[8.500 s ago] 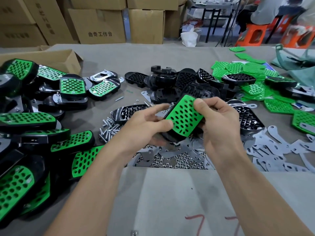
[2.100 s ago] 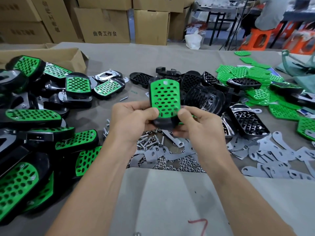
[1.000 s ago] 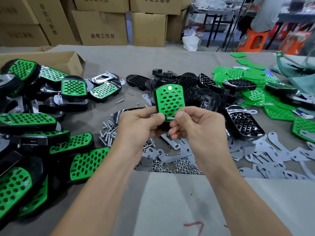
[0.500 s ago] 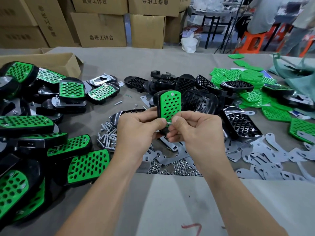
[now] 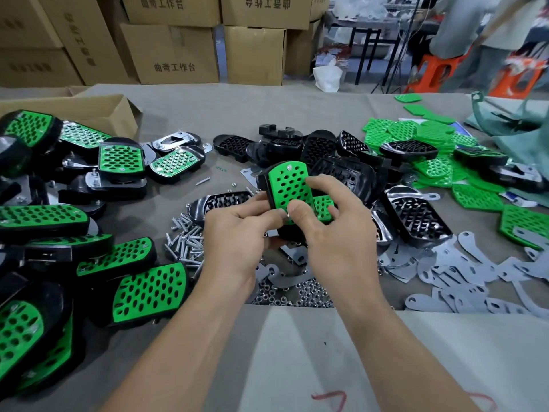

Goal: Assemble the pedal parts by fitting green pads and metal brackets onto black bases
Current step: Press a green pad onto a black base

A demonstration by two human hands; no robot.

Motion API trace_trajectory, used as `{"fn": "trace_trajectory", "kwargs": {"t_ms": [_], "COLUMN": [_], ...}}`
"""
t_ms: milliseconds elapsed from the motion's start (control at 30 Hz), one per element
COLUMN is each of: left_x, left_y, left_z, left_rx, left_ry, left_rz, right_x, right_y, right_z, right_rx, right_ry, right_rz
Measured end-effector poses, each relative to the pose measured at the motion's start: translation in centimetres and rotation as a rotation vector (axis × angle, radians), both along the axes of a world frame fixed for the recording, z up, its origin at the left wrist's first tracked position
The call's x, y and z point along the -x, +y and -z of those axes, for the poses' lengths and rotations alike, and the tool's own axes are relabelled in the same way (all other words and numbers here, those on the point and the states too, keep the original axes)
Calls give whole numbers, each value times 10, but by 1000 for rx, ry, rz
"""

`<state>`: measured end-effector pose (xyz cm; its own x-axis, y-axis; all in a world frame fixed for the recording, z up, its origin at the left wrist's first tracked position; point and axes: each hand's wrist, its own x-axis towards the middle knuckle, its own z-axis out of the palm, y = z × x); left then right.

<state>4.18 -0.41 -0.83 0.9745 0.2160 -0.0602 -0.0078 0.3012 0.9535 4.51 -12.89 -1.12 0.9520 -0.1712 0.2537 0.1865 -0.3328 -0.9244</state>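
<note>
Left grip [image 5: 234,236] holding green-padded pedal [image 5: 289,182] upright, right grip [image 5: 335,233] clasping same pedal

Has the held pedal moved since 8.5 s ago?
Yes. The pedal has shifted left, nearer the screws, and turned from slanted to upright.

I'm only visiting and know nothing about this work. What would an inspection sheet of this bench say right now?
Surface: grey cloth table, pale sheet nearest.
Job's things: pedal in both hands, green pad on black base; finished pedals left; bare bases, loose pads, metal brackets right.
Clutter: screws, nuts, open carton.
Hands: left hand grips pedal's lower end; right hand presses its pad with the thumb.
Cables: nothing seen on the table.
Surroundings: stacked cartons, orange stools, blurred people.
</note>
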Motion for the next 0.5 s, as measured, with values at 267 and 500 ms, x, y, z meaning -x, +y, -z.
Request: {"fn": "trace_trajectory", "kwargs": {"t_ms": [267, 500], "left_x": [-1, -1], "left_y": [-3, -2], "left_z": [-2, -6], "left_rx": [117, 164], "left_ry": [107, 77], "left_rz": [-43, -6], "right_x": [-4, 5], "right_y": [-5, 8], "right_z": [2, 1], "right_rx": [-101, 173], "right_ry": [63, -266], "right_rz": [-228, 72]}}
